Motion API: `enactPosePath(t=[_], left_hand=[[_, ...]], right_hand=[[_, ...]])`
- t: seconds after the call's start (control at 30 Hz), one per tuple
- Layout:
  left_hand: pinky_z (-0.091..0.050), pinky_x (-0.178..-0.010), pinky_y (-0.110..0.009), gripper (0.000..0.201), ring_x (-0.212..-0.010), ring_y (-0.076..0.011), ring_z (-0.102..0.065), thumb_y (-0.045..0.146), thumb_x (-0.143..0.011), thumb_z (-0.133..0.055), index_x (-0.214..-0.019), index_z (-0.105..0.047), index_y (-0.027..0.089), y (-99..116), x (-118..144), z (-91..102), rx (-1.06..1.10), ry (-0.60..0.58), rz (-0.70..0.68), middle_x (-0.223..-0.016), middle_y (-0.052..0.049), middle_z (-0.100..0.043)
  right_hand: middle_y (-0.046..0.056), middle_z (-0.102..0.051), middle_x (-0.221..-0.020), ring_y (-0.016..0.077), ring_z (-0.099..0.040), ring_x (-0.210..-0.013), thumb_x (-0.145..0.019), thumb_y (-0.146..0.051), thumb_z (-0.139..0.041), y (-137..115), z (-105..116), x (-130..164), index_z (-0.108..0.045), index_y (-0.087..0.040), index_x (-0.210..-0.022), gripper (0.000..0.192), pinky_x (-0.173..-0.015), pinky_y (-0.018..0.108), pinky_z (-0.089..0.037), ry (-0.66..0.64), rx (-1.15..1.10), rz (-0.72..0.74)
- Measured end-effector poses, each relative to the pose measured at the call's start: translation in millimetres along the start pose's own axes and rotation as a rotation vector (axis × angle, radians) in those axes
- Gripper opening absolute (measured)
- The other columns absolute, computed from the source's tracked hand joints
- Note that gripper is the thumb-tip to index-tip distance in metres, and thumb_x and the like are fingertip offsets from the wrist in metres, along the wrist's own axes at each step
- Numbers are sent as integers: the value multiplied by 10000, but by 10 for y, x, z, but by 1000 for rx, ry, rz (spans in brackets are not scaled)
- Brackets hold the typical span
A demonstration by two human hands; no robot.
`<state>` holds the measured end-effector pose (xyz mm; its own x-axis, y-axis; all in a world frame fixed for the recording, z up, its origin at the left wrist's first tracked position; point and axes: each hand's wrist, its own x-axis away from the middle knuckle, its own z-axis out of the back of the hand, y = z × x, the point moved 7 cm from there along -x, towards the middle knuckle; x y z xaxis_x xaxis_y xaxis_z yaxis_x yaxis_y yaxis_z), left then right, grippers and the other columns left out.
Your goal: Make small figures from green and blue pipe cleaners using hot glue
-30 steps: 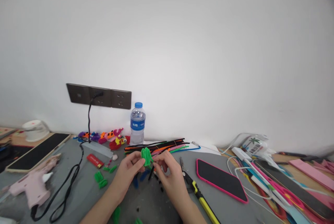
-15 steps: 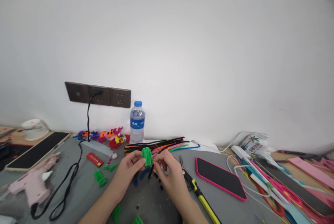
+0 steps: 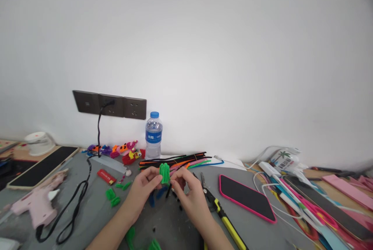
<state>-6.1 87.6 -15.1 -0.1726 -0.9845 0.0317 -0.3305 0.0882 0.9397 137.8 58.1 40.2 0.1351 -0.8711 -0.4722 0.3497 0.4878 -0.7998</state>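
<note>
My left hand [image 3: 145, 184] pinches an upright bundle of bent green pipe cleaner [image 3: 164, 173] between thumb and fingers. At the bundle's lower right edge, my right hand [image 3: 188, 187] has its thumb and index fingertips pressed together; what lies between them is too small to make out. Below the hands are dark blue fuzzy pieces [image 3: 152, 199] and small black bits [image 3: 178, 203]. Other green pipe cleaner pieces [image 3: 112, 197] lie to the left of my left forearm, and more green pieces [image 3: 154, 245] sit at the near edge of view.
Behind the hands lie loose pipe cleaners [image 3: 175, 161] and a water bottle [image 3: 153, 137]. To the right are yellow-black pliers [image 3: 224, 219] and a pink-cased phone [image 3: 247, 198]. A pink glue gun [image 3: 40, 207] with a black cord [image 3: 77, 203] lies left, near small colourful figures [image 3: 122, 151].
Both hands keep their hold, with the green bundle turned and shifted very slightly. The whole view has moved a little; nothing else differs.
</note>
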Motion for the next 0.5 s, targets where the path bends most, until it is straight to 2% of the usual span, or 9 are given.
enactPosePath(t=[0.2,0.5], left_hand=[[-440,-611,-231,272,-635,-127,-490,395,-673,-788,-721,-626,181,50,-1,-27,-4,21,7,-659,32,-534],[-440,-609,-238,269,-632,-135,-491,402,-679,-779,-710,-624,185,75,5,-17,-25,37,-7,-658,30,-528]], right_hand=[[-2,-550,-725,133,-469,-628,-885,-165,-520,-8,4,-9,-573,-194,-776,124,-579,230,-373,10,-23,-11],[-2,-564,-684,129,-474,-593,-861,-166,-563,-27,25,-23,-622,-186,-754,124,-551,230,-388,32,-11,10]])
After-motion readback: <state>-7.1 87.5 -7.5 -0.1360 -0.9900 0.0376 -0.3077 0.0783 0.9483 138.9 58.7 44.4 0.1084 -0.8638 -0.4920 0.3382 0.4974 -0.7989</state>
